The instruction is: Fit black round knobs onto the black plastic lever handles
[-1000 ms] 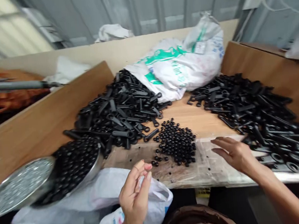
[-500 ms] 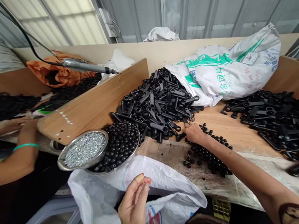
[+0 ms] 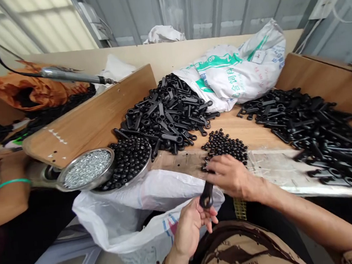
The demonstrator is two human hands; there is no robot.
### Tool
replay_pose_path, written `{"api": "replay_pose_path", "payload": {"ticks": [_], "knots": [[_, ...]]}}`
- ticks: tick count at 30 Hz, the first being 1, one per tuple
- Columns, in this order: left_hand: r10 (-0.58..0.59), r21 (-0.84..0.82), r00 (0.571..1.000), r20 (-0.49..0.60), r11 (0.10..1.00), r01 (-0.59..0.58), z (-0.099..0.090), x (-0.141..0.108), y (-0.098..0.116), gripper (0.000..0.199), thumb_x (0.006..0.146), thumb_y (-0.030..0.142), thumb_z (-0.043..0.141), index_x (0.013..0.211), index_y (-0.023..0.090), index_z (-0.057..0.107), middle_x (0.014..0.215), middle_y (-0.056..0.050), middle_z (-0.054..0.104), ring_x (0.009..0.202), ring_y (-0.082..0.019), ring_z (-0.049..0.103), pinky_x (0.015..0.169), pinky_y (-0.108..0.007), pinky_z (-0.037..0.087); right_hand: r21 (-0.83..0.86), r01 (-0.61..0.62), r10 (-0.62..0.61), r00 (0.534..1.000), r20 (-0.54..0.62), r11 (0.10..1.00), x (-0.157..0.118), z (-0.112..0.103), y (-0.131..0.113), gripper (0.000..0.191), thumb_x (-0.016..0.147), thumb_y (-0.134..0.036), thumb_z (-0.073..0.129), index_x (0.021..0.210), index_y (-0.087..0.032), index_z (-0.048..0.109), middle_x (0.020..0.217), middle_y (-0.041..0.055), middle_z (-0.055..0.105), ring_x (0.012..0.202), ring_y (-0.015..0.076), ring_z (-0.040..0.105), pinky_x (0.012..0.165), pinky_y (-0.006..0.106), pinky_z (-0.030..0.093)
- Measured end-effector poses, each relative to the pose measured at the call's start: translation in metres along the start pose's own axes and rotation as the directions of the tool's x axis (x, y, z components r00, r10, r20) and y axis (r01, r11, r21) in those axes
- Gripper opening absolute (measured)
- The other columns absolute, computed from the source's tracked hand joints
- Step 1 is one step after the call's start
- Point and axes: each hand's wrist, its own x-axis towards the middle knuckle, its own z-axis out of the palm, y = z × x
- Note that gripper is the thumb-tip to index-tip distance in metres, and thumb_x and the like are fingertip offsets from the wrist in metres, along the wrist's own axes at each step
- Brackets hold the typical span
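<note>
A black crank lever (image 3: pixel 207 191) with a ring-shaped end hangs over the front of the bench. My right hand (image 3: pixel 233 175) grips its upper part, fingers wrapped over it from above. Below, my left hand (image 3: pixel 188 225) has its thumb and fingers at the ring end, palm turned up and the outer fingers loosely curled. Just beyond my right hand lie small round black knobs (image 3: pixel 224 144) on the wood. The heap of black levers (image 3: pixel 165 116) rises farther back, spilling from a white woven sack (image 3: pixel 232 75).
At left, a steel bowl of silver screws (image 3: pixel 86 168) overlaps a basin of black knobs (image 3: pixel 131 160). An open white bag (image 3: pixel 109 220) hangs below. A wooden divider (image 3: pixel 94 118) carries a power screwdriver (image 3: pixel 72 75) above it. More levers (image 3: pixel 313 124) lie right; a co-worker's arm (image 3: pixel 13 191) is at left.
My right hand has come back from the lever heap towards me, now with a lever in it. My left hand has moved right to meet it. The view has swung right.
</note>
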Motion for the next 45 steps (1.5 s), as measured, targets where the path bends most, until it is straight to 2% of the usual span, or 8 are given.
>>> {"api": "replay_pose_path", "payload": {"ticks": [7,13,23,27,30,35,42,45], "knots": [[-0.146,0.406,0.972,0.182,0.912,0.061,0.038,-0.009,-0.04,0.029,0.064,0.015,0.065,0.092,0.014,0.061,0.082,-0.001,0.061,0.077,-0.014,0.053,0.068,-0.022,0.04,0.062,0.058,-0.072,0.967,0.244,0.996,-0.076,-0.008,-0.069,0.014,0.087,-0.018,0.046,0.079,-0.014,0.057,0.081,0.0068,0.057,0.083,0.0212,0.046,0.072,0.035,0.034],[-0.156,0.622,0.984,0.087,0.78,0.069,0.063,-0.014,-0.078,0.013,0.067,0.014,0.056,0.08,0.015,0.056,0.057,0.007,0.047,0.05,-0.007,0.036,0.05,-0.021,0.027,0.301,-0.111,0.122,0.992,-0.018,0.947,-0.137,0.003,-0.042,0.017,0.085,-0.027,0.052,0.095,-0.017,0.062,0.1,0.0083,0.062,0.089,0.0194,0.055,0.077,0.032,0.041],[-0.085,0.839,0.984,0.153,0.538,-0.084,0.083,-0.032,-0.09,0.005,0.067,0.015,0.055,0.066,0.015,0.051,0.06,0.004,0.048,0.057,-0.009,0.04,0.054,-0.022,0.031,0.249,-0.735,0.764,0.644,-0.033,0.63,-0.176,0.049,0.029,0.02,0.081,-0.023,0.05,0.093,-0.02,0.066,0.093,0.006,0.068,0.087,0.0204,0.063,0.074,0.027,0.045],[0.354,0.94,0.928,0.118,0.262,-0.219,0.059,-0.042,-0.06,0.024,0.069,0.009,0.047,0.088,0.017,0.058,0.089,-0.004,0.06,0.086,-0.017,0.054,0.08,-0.026,0.041,0.165,-0.748,0.76,0.649,-0.022,0.643,-0.16,0.054,0.035,0.024,0.084,-0.03,0.046,0.091,-0.019,0.067,0.09,0.0089,0.068,0.082,0.0226,0.063,0.066,0.029,0.043],[0.607,1.0,0.795,-0.016,0.009,0.014,0.014,-0.047,-0.03,0.045,0.07,0.005,0.043,0.111,0.018,0.055,0.122,-0.01,0.052,0.111,-0.023,0.05,0.095,-0.033,0.036,-0.004,-0.755,0.755,0.656,-0.01,0.656,-0.153,0.057,0.04,0.026,0.085,-0.035,0.046,0.092,-0.021,0.066,0.089,0.0063,0.068,0.075,0.0204,0.063,0.057,0.026,0.04],[0.463,0.895,0.822,-0.332,-0.122,0.43,-0.057,-0.067,-0.013,0.061,0.071,0.005,0.042,0.131,0.016,0.041,0.118,-0.016,0.058,0.098,-0.028,0.06,0.084,-0.038,0.043,-0.119,-0.68,0.669,0.734,-0.117,0.724,-0.138,0.058,0.026,0.029,0.087,-0.036,0.043,0.099,-0.02,0.065,0.087,0.0058,0.069,0.073,0.0202,0.064,0.053,0.026,0.041],[0.362,0.947,0.891,-0.273,0.264,0.183,-0.062,-0.198,-0.012,0.031,0.073,0.02,0.054,0.101,0.03,0.064,0.092,-0.002,0.069,0.081,-0.023,0.063,0.073,-0.026,0.047,0.136,-0.264,0.29,0.929,-0.229,0.955,-0.089,0.054,-0.006,0.018,0.085,-0.028,0.053,0.096,-0.02,0.065,0.096,0.0062,0.067,0.087,0.0195,0.063,0.08,0.031,0.049],[0.586,0.906,0.701,-0.406,0.36,0.224,-0.043,-0.247,-0.013,0.026,0.073,0.03,0.055,0.095,0.035,0.067,0.087,-0.001,0.069,0.079,-0.023,0.062,0.071,-0.027,0.047,0.22,-0.201,0.246,0.948,-0.202,0.955,-0.065,0.052,-0.01,0.016,0.082,-0.026,0.057,0.096,-0.022,0.064,0.094,0.0042,0.067,0.085,0.0195,0.063,0.082,0.032,0.049]]}}
